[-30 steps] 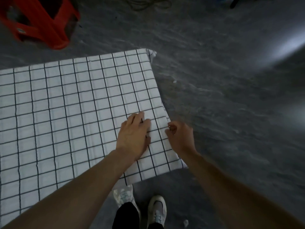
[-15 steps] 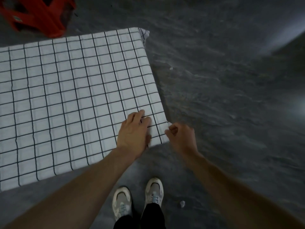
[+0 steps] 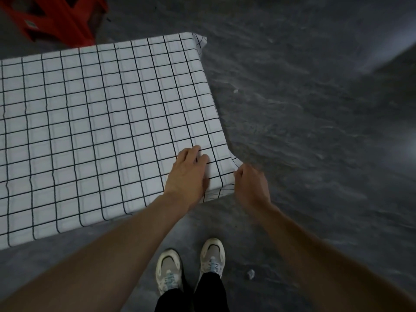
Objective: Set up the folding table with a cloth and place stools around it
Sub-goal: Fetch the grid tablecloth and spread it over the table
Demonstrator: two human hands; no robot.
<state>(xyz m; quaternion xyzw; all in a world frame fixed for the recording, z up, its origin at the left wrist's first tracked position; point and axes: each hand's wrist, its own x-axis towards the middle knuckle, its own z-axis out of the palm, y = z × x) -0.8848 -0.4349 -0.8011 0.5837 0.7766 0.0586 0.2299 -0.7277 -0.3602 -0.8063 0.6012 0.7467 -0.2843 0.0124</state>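
Left hand [image 3: 188, 176] presses flat on the checked cloth [image 3: 101, 136]; right hand [image 3: 251, 184] pinches its near corner.

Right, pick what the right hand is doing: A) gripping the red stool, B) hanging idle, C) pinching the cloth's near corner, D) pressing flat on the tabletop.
C: the right hand pinches the checked tablecloth at its near right corner; the left hand presses flat on top.

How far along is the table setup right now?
Done: the checked cloth is spread across the top. In hand: the left hand presses it near the corner while the right hand pinches the overhanging corner. Left: one red stool shows beyond the far edge; stools seem not yet placed.
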